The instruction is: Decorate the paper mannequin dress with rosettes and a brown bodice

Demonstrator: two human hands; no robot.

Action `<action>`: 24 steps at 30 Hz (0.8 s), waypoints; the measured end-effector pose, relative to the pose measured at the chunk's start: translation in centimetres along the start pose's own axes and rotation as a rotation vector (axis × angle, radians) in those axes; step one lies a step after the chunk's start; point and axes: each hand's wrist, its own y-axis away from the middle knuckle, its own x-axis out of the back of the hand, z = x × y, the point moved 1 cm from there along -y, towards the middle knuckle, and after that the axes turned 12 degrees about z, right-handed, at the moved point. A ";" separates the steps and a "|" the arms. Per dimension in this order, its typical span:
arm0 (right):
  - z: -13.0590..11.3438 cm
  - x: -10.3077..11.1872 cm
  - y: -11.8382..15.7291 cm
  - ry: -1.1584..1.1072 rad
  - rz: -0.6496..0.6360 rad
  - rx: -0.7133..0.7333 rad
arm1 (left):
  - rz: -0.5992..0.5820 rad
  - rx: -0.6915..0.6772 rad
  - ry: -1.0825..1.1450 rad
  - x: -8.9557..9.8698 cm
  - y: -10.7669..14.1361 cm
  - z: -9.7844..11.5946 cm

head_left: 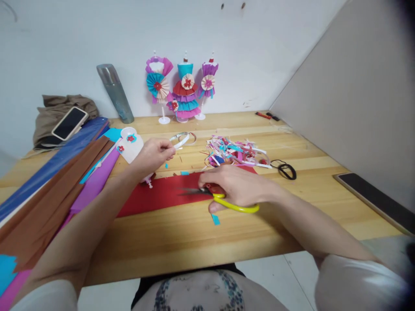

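My left hand (157, 153) is closed in a pinch on the end of a white strip of tape (182, 141), which curves back beside a thin ring-shaped roll (192, 137). Held in my right hand (238, 183) are yellow-handled scissors (240, 208), blades pointing left and slightly blurred. Beneath them lies a long piece of red crepe paper (158, 192). A small white mannequin part (149, 180) rests on the red paper, partly hidden by my left forearm. White card with red and blue flowers (133, 144) sits left of my left hand.
Three small mannequins in paper dresses (186, 93) stand by the wall, near a leaning grey bottle (116, 93). Paper scraps (231, 151) are heaped behind my right hand. Brown crepe paper (42, 207) and other sheets cover the left side. Phones lie left (69, 123) and right (376, 198).
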 end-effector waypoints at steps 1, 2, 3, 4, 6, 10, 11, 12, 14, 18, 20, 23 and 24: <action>0.0 0.3 0.2 0.121 -0.051 -0.019 | -0.031 -0.042 -0.062 -0.2 -0.1 -0.3; 0.0 0.4 0.4 0.218 -0.097 -0.042 | -0.065 -0.086 -0.113 -0.5 -0.2 -0.6; 0.0 0.2 0.5 0.289 -0.125 -0.066 | -0.100 -0.131 -0.152 -0.7 -0.2 -0.8; 0.1 -0.1 0.6 0.338 -0.148 -0.088 | -0.137 -0.177 -0.177 -1.1 -0.2 -1.0; 0.2 -1.0 0.5 0.383 -0.209 -0.117 | -0.200 -0.271 -0.193 -1.9 0.0 -1.4; -0.2 -1.6 0.4 0.371 -0.270 -0.086 | -0.251 -0.389 -0.156 -3.8 0.7 -2.3; -0.3 -1.3 0.4 0.366 -0.257 -0.076 | -0.250 -0.402 -0.147 -4.2 0.8 -2.5; -0.4 -1.0 0.3 0.366 -0.226 -0.085 | -0.253 -0.414 -0.142 -4.5 0.9 -2.7; 0.1 -0.3 0.1 0.386 -0.106 -0.149 | -0.262 -0.430 -0.137 -4.8 1.1 -2.9; 3.0 0.0 -1.4 0.428 0.219 -0.200 | -0.304 -0.418 -0.121 -5.0 1.2 -2.8; 4.9 -0.5 -2.4 0.415 0.195 -0.143 | -0.298 -0.405 -0.098 -5.1 1.4 -2.6; 7.2 -1.3 -3.6 0.373 0.095 -0.093 | -0.261 -0.349 -0.052 -4.9 1.7 -2.3; 7.6 -1.4 -3.8 0.357 0.070 -0.079 | -0.250 -0.306 -0.036 -4.8 1.8 -2.1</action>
